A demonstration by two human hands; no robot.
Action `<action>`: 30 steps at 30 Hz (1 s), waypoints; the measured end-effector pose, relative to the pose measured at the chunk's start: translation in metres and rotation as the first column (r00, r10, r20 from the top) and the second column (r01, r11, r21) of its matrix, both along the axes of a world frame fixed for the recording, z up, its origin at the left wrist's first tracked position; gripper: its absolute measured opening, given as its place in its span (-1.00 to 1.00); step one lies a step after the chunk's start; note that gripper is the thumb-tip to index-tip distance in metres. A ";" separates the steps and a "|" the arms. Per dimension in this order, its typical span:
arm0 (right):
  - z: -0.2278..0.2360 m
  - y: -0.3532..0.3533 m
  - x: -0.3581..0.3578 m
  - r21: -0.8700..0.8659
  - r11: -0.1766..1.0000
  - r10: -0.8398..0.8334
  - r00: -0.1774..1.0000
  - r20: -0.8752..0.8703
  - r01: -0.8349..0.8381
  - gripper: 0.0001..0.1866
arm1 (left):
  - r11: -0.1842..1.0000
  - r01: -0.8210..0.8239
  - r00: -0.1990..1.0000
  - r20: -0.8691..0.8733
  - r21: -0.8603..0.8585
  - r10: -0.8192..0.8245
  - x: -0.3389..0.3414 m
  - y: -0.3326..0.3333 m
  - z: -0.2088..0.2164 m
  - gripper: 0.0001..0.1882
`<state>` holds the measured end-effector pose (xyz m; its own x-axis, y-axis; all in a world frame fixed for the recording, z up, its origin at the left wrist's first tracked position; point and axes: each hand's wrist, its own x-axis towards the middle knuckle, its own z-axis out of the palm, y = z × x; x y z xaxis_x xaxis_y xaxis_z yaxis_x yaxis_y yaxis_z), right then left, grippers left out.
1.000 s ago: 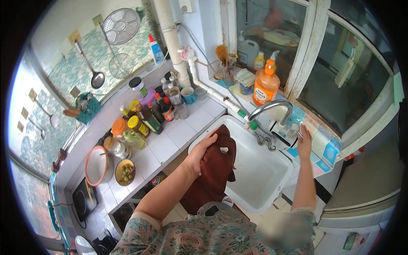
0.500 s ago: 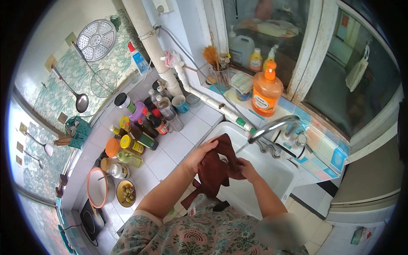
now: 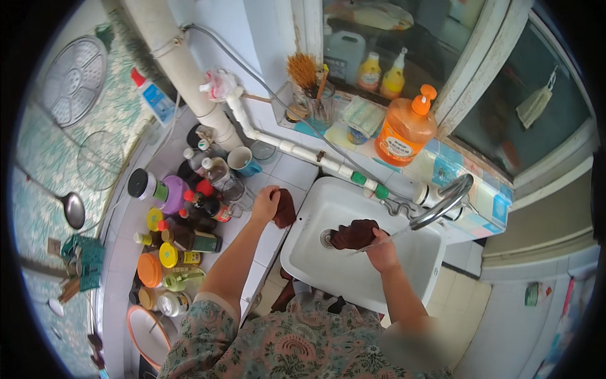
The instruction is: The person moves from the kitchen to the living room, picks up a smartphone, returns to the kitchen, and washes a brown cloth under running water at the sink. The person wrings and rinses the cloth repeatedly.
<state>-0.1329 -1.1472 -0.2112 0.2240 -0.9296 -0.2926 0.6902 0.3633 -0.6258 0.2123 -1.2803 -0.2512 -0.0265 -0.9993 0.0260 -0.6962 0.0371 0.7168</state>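
Observation:
Two dark reddish-brown cloths are apart from each other. My left hand [image 3: 267, 203] is over the white-tiled counter left of the sink, its fingers closed on one folded brown cloth [image 3: 286, 208] that lies against the tiles. Over the white sink [image 3: 328, 271], my right hand [image 3: 382, 251] grips the other, a bunched brown cloth [image 3: 353, 234]. That cloth hangs beside the metal drain [image 3: 326, 239]. Just above my right hand, the curved chrome faucet [image 3: 445, 201] lets out a thin stream of water that passes close to the fingers.
Bottles and jars [image 3: 183, 243] crowd the counter on the left, with a blue and white mug [image 3: 243, 162] behind. A large orange pump bottle [image 3: 406, 132] stands on the ledge behind the sink. White pipe [image 3: 297, 150] runs along the wall. A rimmed basin [image 3: 148, 335] sits lower left.
My hands have drawn apart from the single bundle held over the sink's edge. The left moved back to the counter with one cloth; the right carried the other under the faucet. The view shifted.

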 end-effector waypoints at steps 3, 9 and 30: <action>0.020 0.010 0.005 0.048 0.999 -0.014 1.000 -0.010 0.014 -0.55 | 0.962 0.242 0.806 0.578 -0.126 -0.127 -0.014 0.017 0.002 -0.63; 0.034 0.015 0.007 0.119 0.963 0.267 0.923 -0.276 -0.243 -0.66 | 0.774 0.613 0.750 -0.191 -0.157 -0.633 -0.135 0.060 -0.003 -0.35; -0.096 0.032 0.015 0.639 0.769 -0.220 0.937 0.271 -0.005 0.00 | 0.446 0.708 0.161 -0.740 0.548 0.653 -0.175 0.102 0.087 -0.56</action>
